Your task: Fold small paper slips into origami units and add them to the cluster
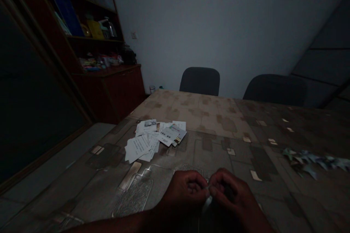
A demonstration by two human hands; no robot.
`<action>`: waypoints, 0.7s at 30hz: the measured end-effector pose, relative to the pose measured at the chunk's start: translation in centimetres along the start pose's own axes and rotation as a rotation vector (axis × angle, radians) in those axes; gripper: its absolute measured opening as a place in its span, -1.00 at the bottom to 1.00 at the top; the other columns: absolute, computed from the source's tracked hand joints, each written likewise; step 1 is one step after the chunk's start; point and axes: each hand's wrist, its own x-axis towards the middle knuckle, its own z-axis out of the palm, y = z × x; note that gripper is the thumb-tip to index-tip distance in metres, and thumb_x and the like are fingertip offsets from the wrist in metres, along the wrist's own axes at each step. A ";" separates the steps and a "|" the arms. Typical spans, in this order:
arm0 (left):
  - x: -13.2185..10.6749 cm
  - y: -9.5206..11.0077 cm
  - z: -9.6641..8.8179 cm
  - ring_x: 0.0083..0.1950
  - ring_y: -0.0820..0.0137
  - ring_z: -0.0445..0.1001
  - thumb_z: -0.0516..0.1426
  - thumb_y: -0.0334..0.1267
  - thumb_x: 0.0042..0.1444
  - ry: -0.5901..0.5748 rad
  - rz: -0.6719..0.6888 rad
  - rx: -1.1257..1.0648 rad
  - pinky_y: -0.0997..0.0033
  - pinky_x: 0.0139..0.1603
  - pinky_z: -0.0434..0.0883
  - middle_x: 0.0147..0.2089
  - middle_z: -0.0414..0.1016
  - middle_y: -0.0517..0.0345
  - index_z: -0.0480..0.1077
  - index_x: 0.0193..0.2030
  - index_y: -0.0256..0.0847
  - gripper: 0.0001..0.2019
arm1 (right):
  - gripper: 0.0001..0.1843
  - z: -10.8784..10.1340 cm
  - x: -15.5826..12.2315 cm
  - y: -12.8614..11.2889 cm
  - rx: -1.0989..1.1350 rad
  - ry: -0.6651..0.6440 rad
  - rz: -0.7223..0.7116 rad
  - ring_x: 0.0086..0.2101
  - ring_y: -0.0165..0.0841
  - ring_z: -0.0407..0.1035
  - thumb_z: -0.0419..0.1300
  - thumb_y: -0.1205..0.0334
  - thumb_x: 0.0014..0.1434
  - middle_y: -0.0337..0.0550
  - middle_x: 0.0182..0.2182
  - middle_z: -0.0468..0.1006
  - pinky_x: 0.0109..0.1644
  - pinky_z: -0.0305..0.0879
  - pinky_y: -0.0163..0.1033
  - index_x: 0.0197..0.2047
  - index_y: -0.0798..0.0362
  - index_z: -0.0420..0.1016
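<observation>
Near the front edge of the table, my left hand (186,189) and my right hand (232,193) meet at the fingertips. Both are closed in a pinch on one small white piece of paper (208,201), which looks folded. Its lower end shows below the thumbs, and the fingers cover the rest. Beyond my left hand lies a loose spread of printed white cards (139,147), some overlapping. Far to the right of my right hand rests a cluster of pointed, pale folded paper pieces (308,161); the dim light blurs their exact shape.
A patterned cover lies over the table (207,116). Two dark chairs, one at the middle (200,81) and one at the right (275,88), stand behind it against the wall. At the left is a red-brown cabinet (123,91) with loaded shelves.
</observation>
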 end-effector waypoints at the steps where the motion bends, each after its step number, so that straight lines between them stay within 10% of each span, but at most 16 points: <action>1: 0.0 0.0 0.0 -0.54 0.54 0.20 0.27 -0.15 -0.20 -0.002 -0.004 0.005 0.51 -0.48 0.11 -0.58 0.28 0.31 0.38 -0.52 -0.25 -0.78 | -0.78 0.1 0.0 0.0 0.013 0.016 0.009 -0.45 -0.33 0.29 0.19 0.08 0.11 -0.27 -0.53 0.38 -0.38 0.20 -0.28 -0.47 0.01 0.44; 21: 0.8 -0.9 -0.8 -0.60 0.59 0.20 0.38 -0.04 -0.32 -0.140 -0.087 -0.148 0.54 -0.51 0.12 -0.61 0.33 0.32 0.43 -0.51 -0.29 -0.63 | -0.81 -1.3 0.2 -0.9 0.006 -0.031 0.096 -0.41 -0.32 0.30 0.14 0.10 0.17 -0.27 -0.48 0.40 -0.33 0.20 -0.27 -0.40 0.01 0.45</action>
